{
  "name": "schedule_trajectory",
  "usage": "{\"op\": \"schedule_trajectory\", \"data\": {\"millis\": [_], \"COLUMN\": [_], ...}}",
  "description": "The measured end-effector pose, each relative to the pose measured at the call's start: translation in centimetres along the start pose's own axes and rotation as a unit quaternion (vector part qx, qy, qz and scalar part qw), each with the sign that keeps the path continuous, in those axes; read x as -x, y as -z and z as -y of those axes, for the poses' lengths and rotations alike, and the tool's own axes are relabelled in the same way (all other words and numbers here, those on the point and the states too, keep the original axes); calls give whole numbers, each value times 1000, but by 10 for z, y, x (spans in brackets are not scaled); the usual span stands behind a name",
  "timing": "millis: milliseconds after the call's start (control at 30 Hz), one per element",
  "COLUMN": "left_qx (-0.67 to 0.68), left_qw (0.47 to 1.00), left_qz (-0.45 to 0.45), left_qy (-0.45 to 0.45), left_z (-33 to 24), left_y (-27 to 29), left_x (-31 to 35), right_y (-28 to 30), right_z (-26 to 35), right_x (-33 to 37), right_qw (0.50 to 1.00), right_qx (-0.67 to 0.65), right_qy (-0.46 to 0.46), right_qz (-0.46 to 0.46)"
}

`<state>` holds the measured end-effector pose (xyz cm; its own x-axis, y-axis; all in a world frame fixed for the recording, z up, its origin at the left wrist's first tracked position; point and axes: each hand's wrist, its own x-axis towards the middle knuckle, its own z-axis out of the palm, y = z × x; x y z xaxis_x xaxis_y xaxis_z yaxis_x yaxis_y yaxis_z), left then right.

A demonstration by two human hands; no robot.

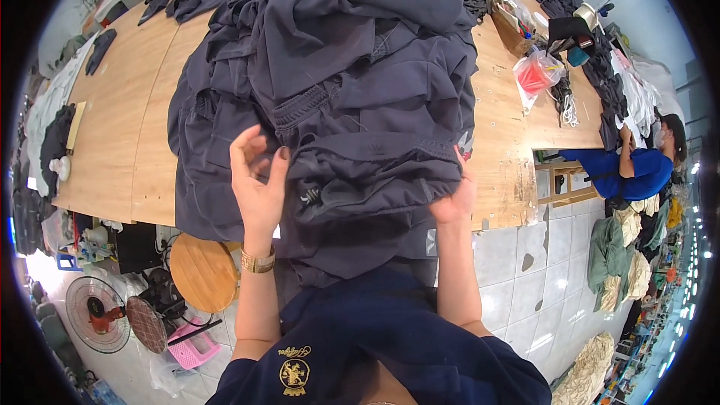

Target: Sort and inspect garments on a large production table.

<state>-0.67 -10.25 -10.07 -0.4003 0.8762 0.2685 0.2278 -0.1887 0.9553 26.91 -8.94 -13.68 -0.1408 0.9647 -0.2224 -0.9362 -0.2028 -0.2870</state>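
Observation:
A pair of dark grey trousers (367,180) is stretched before me, its gathered elastic waistband facing up and its opening showing. The right end of that waistband sits in my right hand (455,199), the thumb on top and the fingers partly hidden by the cloth. At the left end, my left hand (257,176) is raised with its fingers apart and curved, the thumb beside the cloth edge. A small light, coiled-looking bit shows inside the opening, too small to name. Behind lies a large heap of similar dark garments (352,37).
The heap covers the middle of a wooden table (499,172). At its right side are a clear bag with red contents (536,73) and a white cord (569,111). A round stool (202,272) and a fan (97,315) stand lower left. A person in blue (637,172) works at right.

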Motion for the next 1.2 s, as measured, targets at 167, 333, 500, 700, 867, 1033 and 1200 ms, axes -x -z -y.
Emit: {"op": "schedule_trajectory", "data": {"millis": [167, 333, 500, 700, 867, 1033, 1200], "left_qx": [-219, -295, -184, -153, -103, -19, -146], "left_qw": [898, 838, 871, 882, 897, 945, 949], "left_qz": [226, 323, 391, 435, 418, 325, 266], "left_qy": [-308, -326, -233, -97, -98, 26, 83], "left_z": [-52, -24, -19, -27, -21, -3, 8], "left_y": [-36, -66, -64, -54, -51, -27, 24], "left_x": [-9, -8, -27, -32, -35, -45, -27], "right_y": [-9, -12, -4, 0, 4, 14, 25], "right_z": [-3, 0, 7, 3, 2, 13, 16], "right_x": [2, 6, 5, -1, -4, -2, -2], "right_qw": [1000, 999, 998, 996, 995, 999, 998], "right_qx": [-9, -16, -31, -30, -27, -11, -23], "right_qy": [-9, -43, -52, -81, -93, -40, -43], "right_qz": [6, 14, 24, -9, -12, 12, 32]}}
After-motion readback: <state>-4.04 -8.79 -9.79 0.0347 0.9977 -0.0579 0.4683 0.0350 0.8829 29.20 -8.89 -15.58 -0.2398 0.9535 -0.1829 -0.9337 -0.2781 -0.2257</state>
